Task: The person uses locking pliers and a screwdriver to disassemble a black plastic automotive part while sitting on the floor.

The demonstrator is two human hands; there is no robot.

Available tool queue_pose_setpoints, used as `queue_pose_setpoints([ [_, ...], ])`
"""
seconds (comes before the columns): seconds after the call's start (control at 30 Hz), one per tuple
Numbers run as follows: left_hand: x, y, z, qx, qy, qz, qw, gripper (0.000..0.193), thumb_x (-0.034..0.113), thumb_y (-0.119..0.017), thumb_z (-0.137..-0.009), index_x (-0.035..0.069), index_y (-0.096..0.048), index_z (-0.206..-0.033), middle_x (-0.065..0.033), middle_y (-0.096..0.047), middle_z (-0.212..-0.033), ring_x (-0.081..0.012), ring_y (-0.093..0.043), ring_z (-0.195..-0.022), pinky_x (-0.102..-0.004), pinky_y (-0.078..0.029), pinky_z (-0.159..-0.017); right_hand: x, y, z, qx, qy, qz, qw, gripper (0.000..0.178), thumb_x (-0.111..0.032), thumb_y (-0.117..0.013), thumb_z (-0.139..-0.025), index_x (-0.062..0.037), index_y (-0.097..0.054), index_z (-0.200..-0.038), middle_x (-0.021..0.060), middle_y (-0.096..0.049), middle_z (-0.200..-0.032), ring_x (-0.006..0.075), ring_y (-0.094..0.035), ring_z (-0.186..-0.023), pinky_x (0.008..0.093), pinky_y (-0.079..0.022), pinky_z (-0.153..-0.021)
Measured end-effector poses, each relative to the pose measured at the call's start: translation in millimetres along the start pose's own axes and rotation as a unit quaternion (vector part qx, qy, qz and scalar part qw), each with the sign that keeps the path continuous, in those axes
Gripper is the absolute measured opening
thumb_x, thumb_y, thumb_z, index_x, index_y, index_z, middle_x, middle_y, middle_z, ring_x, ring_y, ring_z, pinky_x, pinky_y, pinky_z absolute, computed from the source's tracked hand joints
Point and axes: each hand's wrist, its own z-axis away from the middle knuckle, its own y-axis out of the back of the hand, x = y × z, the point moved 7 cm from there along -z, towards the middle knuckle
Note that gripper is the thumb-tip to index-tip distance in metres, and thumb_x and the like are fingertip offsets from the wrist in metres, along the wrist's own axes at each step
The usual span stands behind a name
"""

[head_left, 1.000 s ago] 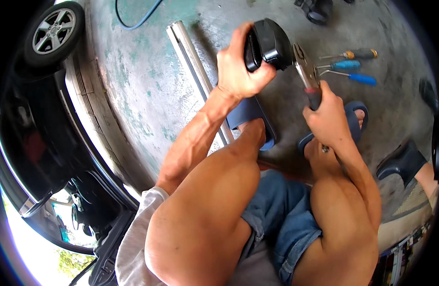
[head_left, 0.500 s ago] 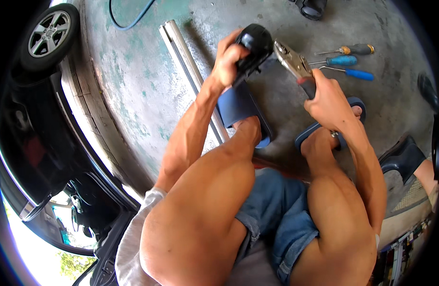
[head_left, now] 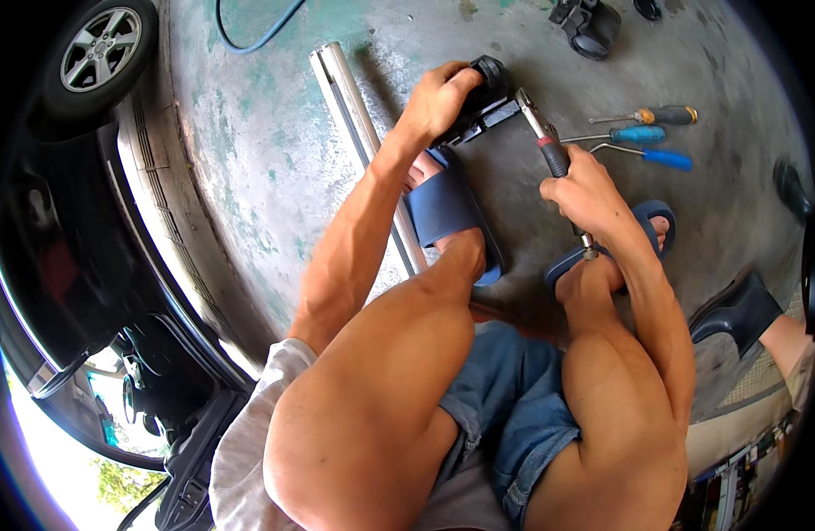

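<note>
My left hand (head_left: 436,108) is closed around a black plastic part (head_left: 490,81), held above the floor beyond my left foot. A shiny metal strip (head_left: 500,113) shows along the part's lower right side. My right hand (head_left: 592,193) is wrapped round the handles of locking pliers (head_left: 533,115) with red and black grips. The metal jaw end of the pliers points up and left, close to the strip's right end. From this angle I cannot tell whether the jaws grip the strip. The adjusting screw end (head_left: 588,246) sticks out below my right hand.
On the floor to the right lie a yellow-and-black screwdriver (head_left: 668,115), a blue screwdriver (head_left: 638,134) and a blue-handled hooked tool (head_left: 667,159). Another black part (head_left: 588,28) lies farther off. A long metal rail (head_left: 345,102) lies left. A black car (head_left: 80,265) stands at far left.
The pliers have turned from broadside to nearly edge-on, and my right hand has come a little left. The black part has tilted, bringing its metal strip into sight.
</note>
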Motion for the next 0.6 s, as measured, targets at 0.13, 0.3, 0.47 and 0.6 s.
queue_pose_setpoints([
  [0.13,10,9,14,0.058,-0.005,-0.062,0.996,0.054,0.04,-0.056,-0.092,-0.001,-0.066,-0.126,-0.0251,-0.071,-0.112,-0.0332,-0.067,-0.108,-0.0375,-0.049,-0.097,0,-4,-1,0.014,0.009,-0.002,1.0,0.033,-0.012,-0.061,-0.076,0.0033,-0.056,-0.104,0.0094,-0.056,-0.07,0.0228,-0.057,-0.062,0.0388,-0.046,-0.061],
  [0.3,33,22,36,0.171,-0.026,-0.248,0.953,0.051,0.039,-0.054,-0.092,0.005,-0.066,-0.129,-0.0264,-0.068,-0.122,-0.036,-0.065,-0.115,-0.0384,-0.046,-0.103,9,0,-2,0.122,0.084,0.139,0.979,0.043,-0.014,-0.059,-0.083,-0.0027,-0.053,-0.124,0.0225,-0.064,-0.08,0.0441,-0.065,-0.083,0.0482,-0.048,-0.077],
  [0.47,40,18,21,0.15,-0.081,-0.054,0.984,0.052,0.039,-0.049,-0.093,0.004,-0.067,-0.126,-0.0275,-0.068,-0.121,-0.0389,-0.062,-0.119,-0.0399,-0.044,-0.105,10,-5,-6,0.119,0.074,0.159,0.977,0.043,-0.014,-0.062,-0.085,-0.0018,-0.052,-0.125,0.0287,-0.067,-0.087,0.0488,-0.066,-0.091,0.054,-0.049,-0.08],
  [0.6,47,-7,3,0.138,0.043,-0.162,0.976,0.055,0.048,-0.05,-0.093,0.003,-0.073,-0.113,-0.0318,-0.069,-0.109,-0.0487,-0.063,-0.109,-0.0475,-0.048,-0.099,10,-6,-7,0.13,0.063,0.206,0.968,0.035,-0.013,-0.064,-0.086,0.0046,-0.054,-0.115,0.0296,-0.069,-0.096,0.0496,-0.067,-0.094,0.0552,-0.052,-0.085],
])
